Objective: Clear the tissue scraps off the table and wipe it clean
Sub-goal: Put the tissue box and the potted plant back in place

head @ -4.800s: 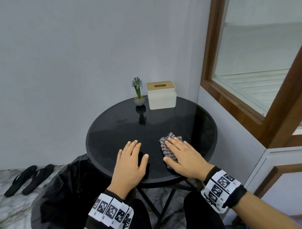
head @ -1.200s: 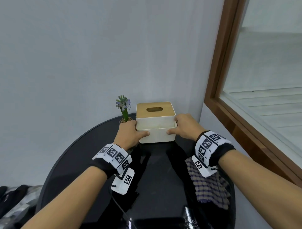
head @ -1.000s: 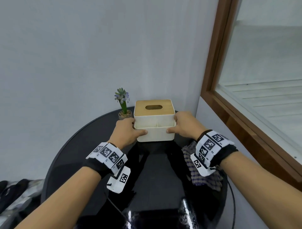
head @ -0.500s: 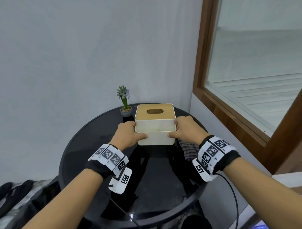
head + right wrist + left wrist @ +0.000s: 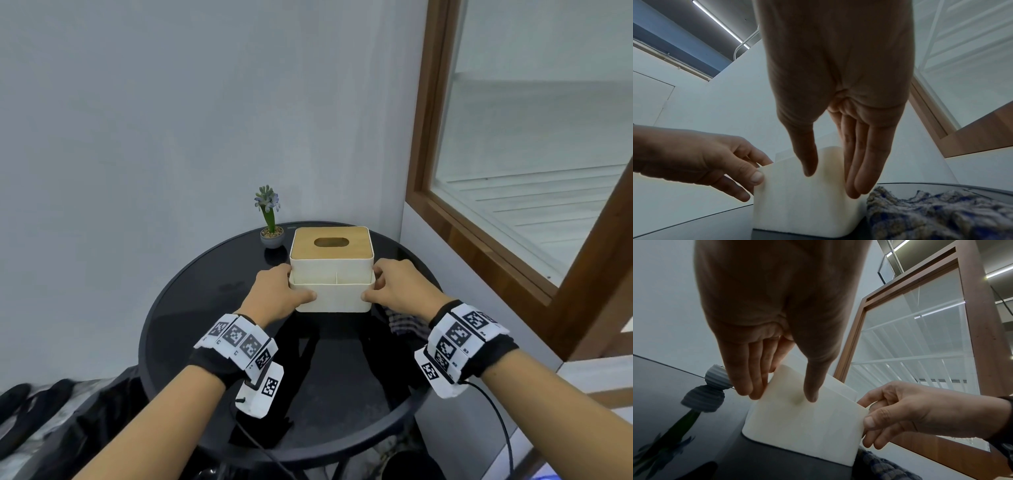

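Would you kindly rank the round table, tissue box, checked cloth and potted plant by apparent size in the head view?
1. Round black table
2. Tissue box
3 and 4. Potted plant and checked cloth: unsure, since the right hand hides much of the cloth.

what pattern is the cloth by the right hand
A blue-and-beige check on the cloth, clearest in the right wrist view.

grey wall (image 5: 171,120) | wood-framed window (image 5: 534,164) rt | ceiling strip light (image 5: 719,24)

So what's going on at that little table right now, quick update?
Left hand, right hand both grip tissue box. Checked cloth lying beside it. No tissue scraps visible.
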